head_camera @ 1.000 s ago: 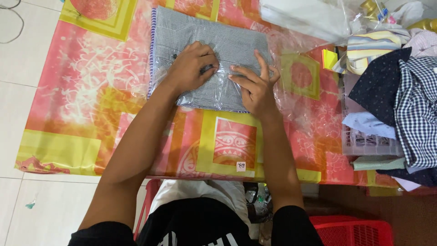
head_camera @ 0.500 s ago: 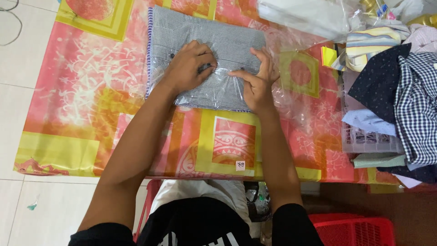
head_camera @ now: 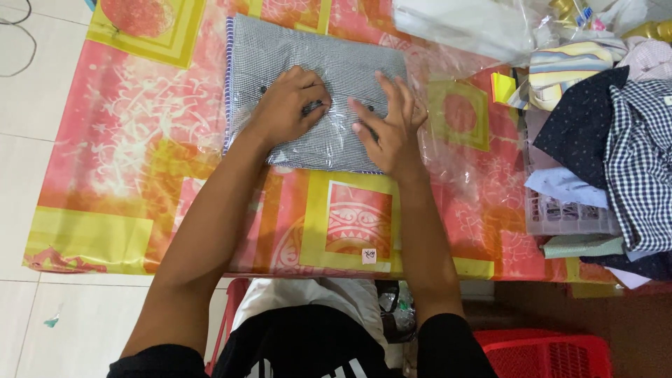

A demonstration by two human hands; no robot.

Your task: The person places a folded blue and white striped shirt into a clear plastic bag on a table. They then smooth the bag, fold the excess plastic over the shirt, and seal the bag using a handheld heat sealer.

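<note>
Fingers of left hand curled, pressing folded grey shirt in clear bag; right hand fingers spread flat beside it. Shirt long axis left-right, upper centre of bench.

A clear plastic bag lies flat in the upper centre of the frame, rectangular, holding a folded grey fine-checked shirt with a blue edge. More crumpled clear plastic wrap sits at the upper right. A small white square label is stuck low in the centre, on the yellow border of the tabletop cover. A small yellow note pad lies right of centre.
</note>
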